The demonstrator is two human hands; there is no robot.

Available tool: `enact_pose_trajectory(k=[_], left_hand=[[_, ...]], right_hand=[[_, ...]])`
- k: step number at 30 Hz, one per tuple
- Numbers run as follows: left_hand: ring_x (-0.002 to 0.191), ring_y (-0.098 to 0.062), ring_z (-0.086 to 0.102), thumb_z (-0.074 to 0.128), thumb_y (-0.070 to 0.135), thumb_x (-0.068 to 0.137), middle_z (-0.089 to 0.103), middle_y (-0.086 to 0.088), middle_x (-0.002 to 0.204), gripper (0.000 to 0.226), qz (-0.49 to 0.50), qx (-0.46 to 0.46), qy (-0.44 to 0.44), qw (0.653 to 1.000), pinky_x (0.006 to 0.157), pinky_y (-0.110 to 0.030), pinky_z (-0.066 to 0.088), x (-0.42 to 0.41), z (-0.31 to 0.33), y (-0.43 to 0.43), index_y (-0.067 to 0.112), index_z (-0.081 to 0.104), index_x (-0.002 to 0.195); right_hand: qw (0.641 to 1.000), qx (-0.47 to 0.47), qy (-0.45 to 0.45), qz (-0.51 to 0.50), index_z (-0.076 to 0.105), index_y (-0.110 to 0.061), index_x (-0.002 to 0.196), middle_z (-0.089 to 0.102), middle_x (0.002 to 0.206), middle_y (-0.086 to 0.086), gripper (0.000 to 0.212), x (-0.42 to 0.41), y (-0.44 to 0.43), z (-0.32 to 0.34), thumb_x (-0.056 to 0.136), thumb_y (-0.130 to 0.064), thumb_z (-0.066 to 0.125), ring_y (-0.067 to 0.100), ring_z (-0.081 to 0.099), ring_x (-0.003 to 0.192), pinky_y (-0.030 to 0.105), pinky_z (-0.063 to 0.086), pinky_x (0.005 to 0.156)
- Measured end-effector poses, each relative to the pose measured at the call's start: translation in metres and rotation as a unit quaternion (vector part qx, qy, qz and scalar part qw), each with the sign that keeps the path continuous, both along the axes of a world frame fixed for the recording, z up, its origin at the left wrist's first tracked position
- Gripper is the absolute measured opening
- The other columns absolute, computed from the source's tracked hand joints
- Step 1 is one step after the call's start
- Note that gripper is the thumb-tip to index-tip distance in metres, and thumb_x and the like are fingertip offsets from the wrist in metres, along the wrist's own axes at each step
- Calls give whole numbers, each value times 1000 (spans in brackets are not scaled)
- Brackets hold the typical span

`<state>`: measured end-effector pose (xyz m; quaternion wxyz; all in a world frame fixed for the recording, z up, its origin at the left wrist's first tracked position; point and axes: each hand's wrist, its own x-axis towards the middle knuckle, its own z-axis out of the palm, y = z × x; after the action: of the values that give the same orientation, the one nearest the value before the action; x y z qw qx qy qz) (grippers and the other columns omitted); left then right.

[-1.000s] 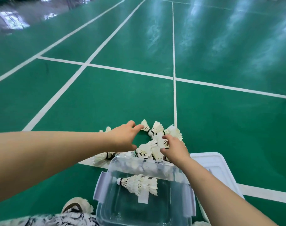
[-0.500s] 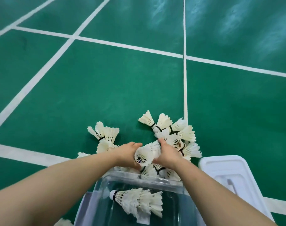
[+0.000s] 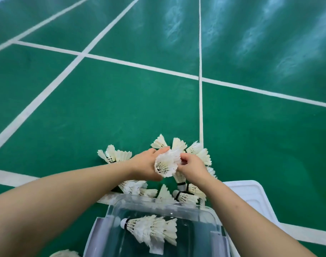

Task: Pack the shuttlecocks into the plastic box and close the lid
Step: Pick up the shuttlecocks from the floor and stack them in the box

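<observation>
At the far left, white painted court lines (image 3: 37, 101) cross the glossy green badminton court floor (image 3: 121, 108), which carries everything here and reflects pale light in its upper right part. A small cluster of white feather shuttlecocks (image 3: 114, 154) lies on the floor just left of the left hand (image 3: 148, 166). That hand is curled around the left side of a stack of nested white shuttlecocks (image 3: 166, 163), fingers reaching over the top of it; the stack's long axis runs away from the camera, with its open feather skirt facing the camera and slightly down. The right hand (image 3: 192, 166) closes on the stack's right side, fingertips pinching the feathers. Below and between the forearms, loose shuttlecocks (image 3: 184, 196) lie scattered on the floor, pointing various ways, touching the far wall of the clear rectangular plastic box (image 3: 201, 213). Inside the box lies another nested shuttlecock stack (image 3: 151, 230), long axis roughly left to right, its cork tip pointing left. More shuttlecocks (image 3: 197, 151) fan out behind the right hand. At right, the white plastic lid (image 3: 251, 199) lies flat on the floor just beside the box.
</observation>
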<state>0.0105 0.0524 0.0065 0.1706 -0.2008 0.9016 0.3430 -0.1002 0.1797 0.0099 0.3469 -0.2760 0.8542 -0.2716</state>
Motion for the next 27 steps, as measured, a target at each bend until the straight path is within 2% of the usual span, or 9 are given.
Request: enact_pose_trajectory(k=[3, 6, 9, 12, 16, 19, 22, 24, 27], left_hand=[[135, -18, 34, 76, 32, 69, 34, -2, 149, 111, -43, -27, 23, 998, 113, -32, 30, 4, 36, 5, 34, -2, 149], [128, -16, 40, 78, 29, 67, 41, -2, 140, 107, -59, -31, 44, 997, 104, -23, 31, 15, 69, 7, 35, 7, 148], [129, -17, 39, 77, 31, 68, 41, -1, 138, 97, -75, -62, 63, 993, 105, -26, 33, 33, 98, 16, 30, 17, 145], [133, -14, 36, 74, 30, 72, 38, 3, 143, 92, -102, -88, 74, 988, 108, -27, 34, 51, 121, 30, 26, 18, 145], [132, -12, 36, 70, 23, 73, 37, 5, 145, 90, -124, -105, 73, 984, 108, -25, 33, 76, 139, 46, 32, 17, 146], [127, -9, 38, 67, 18, 76, 38, 6, 142, 85, -114, -95, 69, 987, 95, -16, 31, 91, 140, 54, 33, 20, 146], [92, 0, 47, 65, 13, 76, 38, 8, 133, 80, -82, -69, 67, 992, 70, 1, 31, 100, 133, 59, 34, 26, 143], [87, -2, 44, 66, 14, 75, 38, 7, 135, 77, -65, -61, 72, 993, 71, -8, 36, 102, 127, 63, 36, 30, 140], [89, -15, 54, 65, 19, 72, 39, 6, 135, 76, -47, -49, 76, 995, 73, -23, 44, 106, 119, 62, 41, 32, 136]], right_hand=[[999, -40, 21, 24, 58, -8, 73, 52, 67, 2, 17, 6, 8, 38, 78, 5, 47, 19, 45, 70, 30, 33, 64], [995, -75, 35, 50, 55, -13, 65, 47, 60, -4, 23, 21, 21, 76, 77, 6, 50, 11, 41, 61, 26, 32, 58], [993, -100, 35, 56, 48, -20, 56, 42, 55, -8, 34, 41, 34, 103, 77, 7, 51, 5, 36, 54, 15, 29, 50], [989, -141, 19, 43, 57, -10, 64, 43, 52, -10, 23, 60, 48, 115, 77, 8, 53, 4, 35, 52, 17, 29, 51], [983, -182, -23, 21, 62, -18, 87, 52, 64, -9, 24, 83, 68, 116, 79, 4, 59, 5, 43, 58, 19, 39, 60], [983, -179, -29, -16, 58, -24, 107, 53, 72, -6, 35, 96, 79, 112, 78, -5, 66, 7, 48, 64, 21, 44, 65], [981, -177, -67, -54, 53, -25, 108, 50, 74, -5, 39, 104, 89, 108, 78, -5, 71, 9, 48, 67, 18, 44, 67], [981, -169, -73, -51, 55, -23, 105, 49, 74, -4, 36, 107, 96, 105, 78, -7, 73, 10, 48, 68, 24, 45, 71], [990, -127, -38, -45, 61, -22, 100, 50, 72, -7, 27, 107, 109, 98, 79, -12, 73, 8, 48, 66, 24, 43, 69]])
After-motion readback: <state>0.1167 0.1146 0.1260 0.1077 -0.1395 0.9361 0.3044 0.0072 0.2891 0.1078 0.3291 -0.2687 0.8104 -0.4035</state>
